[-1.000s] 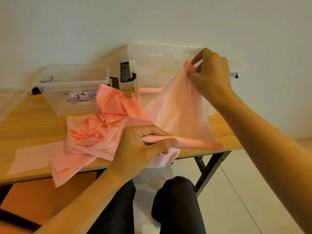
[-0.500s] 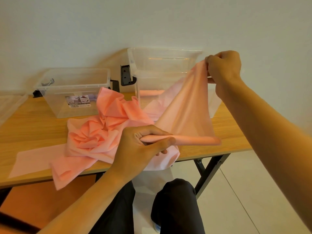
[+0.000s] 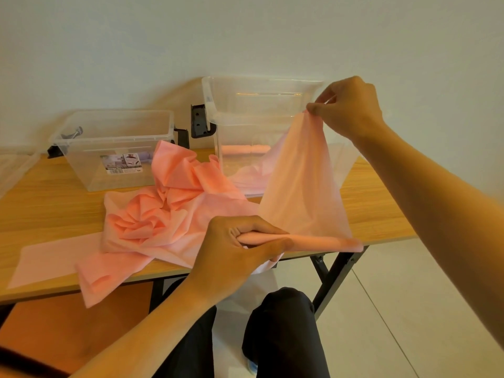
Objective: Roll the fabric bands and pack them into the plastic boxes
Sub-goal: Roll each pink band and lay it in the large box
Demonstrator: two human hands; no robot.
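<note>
My left hand point(image 3: 240, 252) grips the rolled end of a pink fabric band point(image 3: 302, 186) above the table's front edge. The loose part of the band rises to my right hand point(image 3: 349, 107), which pinches its top end in front of the tall clear plastic box point(image 3: 261, 105). That box has pink rolls point(image 3: 242, 150) lying on its bottom. A crumpled pile of pink bands point(image 3: 161, 214) lies on the wooden table point(image 3: 49, 203) left of my left hand. A lower clear box point(image 3: 114, 143) stands at the back left.
A flat pale pink band point(image 3: 51, 257) lies along the table's front left. A clear lid point(image 3: 13, 167) shows at the far left edge. Black latches stick out from the boxes. My knees and the table's black legs are below the front edge.
My right hand moved left and slightly down with the band's top end, changing from a fist grip to a fingertip pinch. My left hand kept the roll in place.
</note>
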